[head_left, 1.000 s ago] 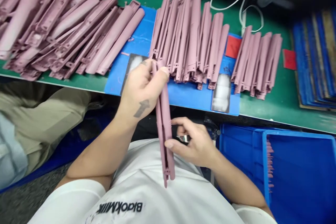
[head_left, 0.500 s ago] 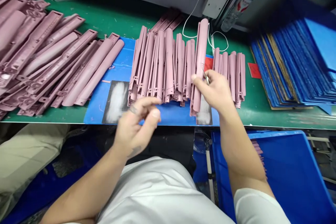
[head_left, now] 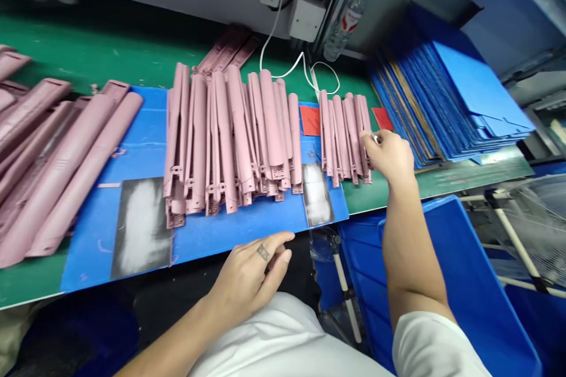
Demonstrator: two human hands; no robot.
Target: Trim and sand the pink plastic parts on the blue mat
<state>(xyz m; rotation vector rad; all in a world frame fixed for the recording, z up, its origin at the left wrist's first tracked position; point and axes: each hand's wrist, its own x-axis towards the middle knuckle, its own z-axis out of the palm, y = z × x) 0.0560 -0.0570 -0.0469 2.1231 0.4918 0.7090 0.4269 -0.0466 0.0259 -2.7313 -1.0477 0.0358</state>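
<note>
Head view: nine o'clock from our nearer right hand [head_left: 391,154], pink pieces [head_left: 339,129] run twelve-to-six; we can't tell its grip.

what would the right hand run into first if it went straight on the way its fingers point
Most likely the end pink part of the smaller row, right at the right hand's fingertips; whether they already touch it is hard to tell.

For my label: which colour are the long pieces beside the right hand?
The pieces are dusty pink, clearest in the head view.
</note>
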